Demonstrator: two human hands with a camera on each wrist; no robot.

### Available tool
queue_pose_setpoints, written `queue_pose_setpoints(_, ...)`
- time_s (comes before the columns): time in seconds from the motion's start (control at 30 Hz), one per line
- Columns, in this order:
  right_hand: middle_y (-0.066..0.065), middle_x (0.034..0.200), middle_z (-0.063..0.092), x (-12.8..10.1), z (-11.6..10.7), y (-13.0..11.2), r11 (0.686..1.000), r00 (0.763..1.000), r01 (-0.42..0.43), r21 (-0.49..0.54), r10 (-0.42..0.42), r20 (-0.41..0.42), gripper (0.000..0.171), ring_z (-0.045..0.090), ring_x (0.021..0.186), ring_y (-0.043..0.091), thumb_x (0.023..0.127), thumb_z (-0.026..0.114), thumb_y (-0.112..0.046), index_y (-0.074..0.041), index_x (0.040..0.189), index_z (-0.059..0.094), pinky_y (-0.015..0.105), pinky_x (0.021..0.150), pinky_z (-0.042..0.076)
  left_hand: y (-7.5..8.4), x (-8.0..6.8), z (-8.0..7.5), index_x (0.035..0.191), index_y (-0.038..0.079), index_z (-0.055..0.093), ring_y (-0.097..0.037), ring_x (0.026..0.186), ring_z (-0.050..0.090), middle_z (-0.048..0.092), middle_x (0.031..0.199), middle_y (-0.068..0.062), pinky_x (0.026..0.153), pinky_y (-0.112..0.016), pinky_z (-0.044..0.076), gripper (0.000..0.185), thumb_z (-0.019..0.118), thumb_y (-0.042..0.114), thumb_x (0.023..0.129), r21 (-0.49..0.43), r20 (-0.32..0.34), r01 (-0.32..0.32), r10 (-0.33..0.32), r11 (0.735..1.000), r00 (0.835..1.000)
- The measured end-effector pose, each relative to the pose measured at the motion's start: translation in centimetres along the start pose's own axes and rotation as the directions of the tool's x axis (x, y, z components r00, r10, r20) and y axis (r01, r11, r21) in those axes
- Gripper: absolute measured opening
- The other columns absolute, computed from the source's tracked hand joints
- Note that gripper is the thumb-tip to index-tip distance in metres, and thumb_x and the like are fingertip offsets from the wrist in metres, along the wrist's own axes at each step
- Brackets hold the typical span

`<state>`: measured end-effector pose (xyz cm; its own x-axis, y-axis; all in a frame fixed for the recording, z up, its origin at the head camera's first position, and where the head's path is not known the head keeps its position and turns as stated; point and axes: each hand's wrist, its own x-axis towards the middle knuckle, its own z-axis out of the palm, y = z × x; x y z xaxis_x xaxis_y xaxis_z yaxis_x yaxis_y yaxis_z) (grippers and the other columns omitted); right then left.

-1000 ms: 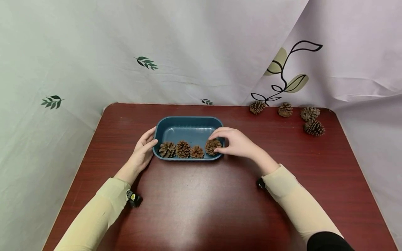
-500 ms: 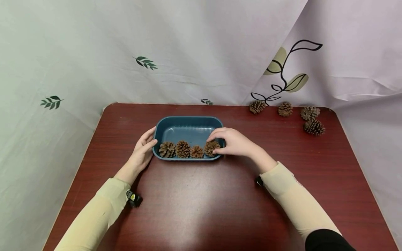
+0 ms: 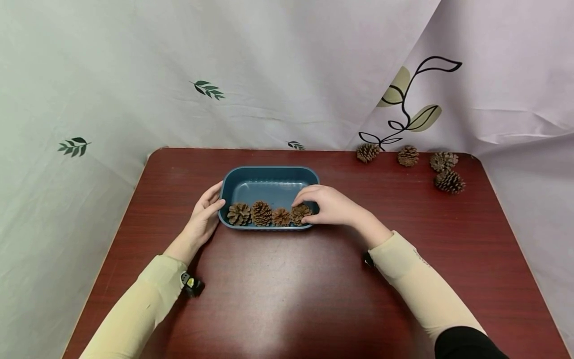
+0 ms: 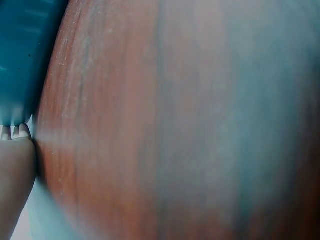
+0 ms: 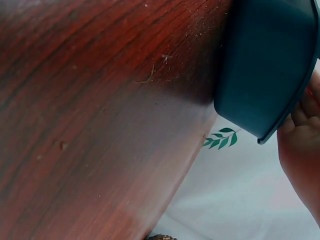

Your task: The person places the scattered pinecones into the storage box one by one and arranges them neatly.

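Observation:
A dark blue rectangular tub (image 3: 269, 171) sits on the table, with a row of pine cones along its near side. My left hand (image 3: 203, 217) holds the tub's left end, thumb at the rim and fingers along the outer wall. My right hand (image 3: 334, 207) reaches over the right end and pinches a pine cone (image 3: 300, 214) between thumb and fingers, low in the near right corner. To its left stand a small pine cone (image 3: 281, 217), a taller pine cone (image 3: 261, 213) and a wide pine cone (image 3: 239, 214). In the right wrist view the tub's wall (image 5: 265, 65) hides the cones.
On the dark red table (image 3: 269, 289), more pine cones lie at the far right: one (image 3: 367, 152) by the back edge, another (image 3: 408, 156) beside it, and two touching, the rear one (image 3: 443, 161) and the front one (image 3: 449, 182). A pale patterned cloth (image 3: 269, 75) hangs behind.
My right hand has shifted slightly left and toward me, bringing the pinched pine cone lower and close beside the small one. The left hand and the tub have stayed in place.

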<state>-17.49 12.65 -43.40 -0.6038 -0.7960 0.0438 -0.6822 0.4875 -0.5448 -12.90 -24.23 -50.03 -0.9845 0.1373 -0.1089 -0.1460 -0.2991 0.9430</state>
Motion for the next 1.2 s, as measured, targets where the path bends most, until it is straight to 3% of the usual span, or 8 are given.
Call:
queue_pose_setpoints(0.33, 0.002, 0.125, 0.075, -0.1, 0.0, 0.0, 1.000, 1.000, 0.019, 0.014, -0.019, -0.010, 0.035, 0.067, 0.126, 0.024, 0.089, 0.087, -0.021, -0.014, 0.122, 0.079, 0.046, 0.111, 0.051, -0.1, 0.1, 0.0, 0.164, 0.011, 0.034, -0.003, 0.125, 0.061, 0.061, 0.143, 0.016, 0.101, -0.020, 0.051, 0.057, 0.048, 0.000, 0.110, 0.014, -0.018, 0.011, -0.010, 1.000, 1.000)
queue_pose_setpoints(0.5, 0.004, 0.128, 0.074, -0.2, 0.0, -0.1, 1.000, 1.000, 0.010, 0.026, -0.010, -0.024, 0.036, 0.066, 0.128, 0.027, 0.090, 0.086, -0.020, -0.012, 0.124, 0.078, 0.048, 0.112, 0.050, 0.0, -0.1, -0.1, 0.162, 0.015, 0.037, -0.002, 0.125, 0.061, 0.059, 0.145, 0.016, 0.101, -0.020, 0.051, 0.055, 0.048, 0.001, 0.110, 0.013, -0.007, 0.009, -0.009, 1.000, 1.000)
queue_pose_setpoints(0.87, 0.008, 0.128, 0.074, -0.7, 0.0, -0.1, 0.995, 0.991, 0.026, 0.092, -0.014, -0.131, 0.039, 0.068, 0.125, 0.027, 0.089, 0.088, -0.016, -0.007, 0.125, 0.077, 0.047, 0.110, 0.052, 0.0, -0.1, -0.1, 0.165, 0.012, 0.034, -0.003, 0.127, 0.060, 0.058, 0.146, 0.015, 0.102, -0.020, 0.050, 0.056, 0.048, 0.001, 0.111, 0.022, 0.000, 0.005, -0.005, 1.000, 1.000)
queue_pose_setpoints(1.2, 0.007, 0.128, 0.074, -1.9, -0.3, 0.1, 0.974, 0.961, 0.032, 0.223, 0.032, -0.276, 0.038, 0.068, 0.123, 0.025, 0.088, 0.087, -0.009, -0.006, 0.125, 0.077, 0.047, 0.108, 0.053, 0.0, -0.1, 0.0, 0.163, 0.014, 0.036, -0.003, 0.126, 0.060, 0.059, 0.145, 0.015, 0.102, -0.020, 0.050, 0.055, 0.048, 0.002, 0.111, 0.026, -0.010, 0.016, -0.015, 1.000, 1.000)
